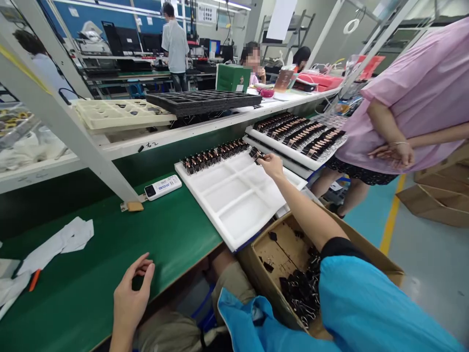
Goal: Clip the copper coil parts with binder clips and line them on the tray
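My right hand (273, 166) is closed on a black clip (255, 154) over the far right part of a white foam tray (200, 201). A dense row of black clips (216, 155) with copper-coloured pieces lines the tray's far edge. The nearer compartments of the tray hold nothing. My left hand (134, 293) hovers at the green table's (176, 244) front edge, fingers curled with a gap between thumb and forefinger, and nothing in it. Below my right arm, a cardboard box (271, 244) holds loose black binder clips (302, 288).
Another filled tray (300, 137) stands behind, to the right. On the table lie a white device (163, 187), white cloth (69, 239) and an orange tool (34, 280). A slanted white post (98, 161) rises at the left. A person in pink (414, 102) stands at the right.
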Demonstrator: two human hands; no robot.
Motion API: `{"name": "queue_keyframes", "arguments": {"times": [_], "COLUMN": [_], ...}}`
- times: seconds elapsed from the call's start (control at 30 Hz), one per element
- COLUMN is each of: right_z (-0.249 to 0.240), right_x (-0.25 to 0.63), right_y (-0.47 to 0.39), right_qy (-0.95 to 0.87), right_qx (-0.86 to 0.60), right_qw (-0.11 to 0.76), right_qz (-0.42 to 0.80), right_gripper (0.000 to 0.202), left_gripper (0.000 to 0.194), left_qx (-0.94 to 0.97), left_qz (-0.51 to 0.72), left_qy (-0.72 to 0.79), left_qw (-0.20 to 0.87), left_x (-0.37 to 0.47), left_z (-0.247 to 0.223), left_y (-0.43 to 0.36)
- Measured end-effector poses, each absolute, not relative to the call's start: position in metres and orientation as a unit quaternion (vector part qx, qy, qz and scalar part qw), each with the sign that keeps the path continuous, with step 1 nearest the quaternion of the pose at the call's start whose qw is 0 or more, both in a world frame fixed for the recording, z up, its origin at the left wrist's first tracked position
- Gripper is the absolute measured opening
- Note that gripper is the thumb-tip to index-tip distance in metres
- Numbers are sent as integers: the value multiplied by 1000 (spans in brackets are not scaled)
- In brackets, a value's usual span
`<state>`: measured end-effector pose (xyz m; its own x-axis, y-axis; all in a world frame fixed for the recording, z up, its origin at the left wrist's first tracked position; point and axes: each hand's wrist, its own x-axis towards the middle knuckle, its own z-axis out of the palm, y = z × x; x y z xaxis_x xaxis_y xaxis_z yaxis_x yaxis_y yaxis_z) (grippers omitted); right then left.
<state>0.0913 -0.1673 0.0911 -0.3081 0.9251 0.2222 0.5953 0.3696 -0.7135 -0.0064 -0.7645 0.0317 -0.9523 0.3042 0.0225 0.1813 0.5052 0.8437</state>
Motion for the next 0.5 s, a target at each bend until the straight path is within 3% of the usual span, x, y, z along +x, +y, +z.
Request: {"name": "queue_keyframes", "arguments": {"times": [0.23, 0.5], "right_z": [59, 46], "right_x": [64, 48], "right_y": [-109, -99], "right_qy": [-823, -853], "right_qx": [-505, -474], "right_qw": [233, 215], "right_qz": [116, 38], "right_gripper": [38, 39], "left_gripper": [57, 56], "left_qx": [129, 129], "left_qz": [459, 452], "left_qy": [877, 881], "left_qw": [63, 52], "left_x": [-9, -10], "left_z": [29, 27], "left_y": [-766, -764]}}
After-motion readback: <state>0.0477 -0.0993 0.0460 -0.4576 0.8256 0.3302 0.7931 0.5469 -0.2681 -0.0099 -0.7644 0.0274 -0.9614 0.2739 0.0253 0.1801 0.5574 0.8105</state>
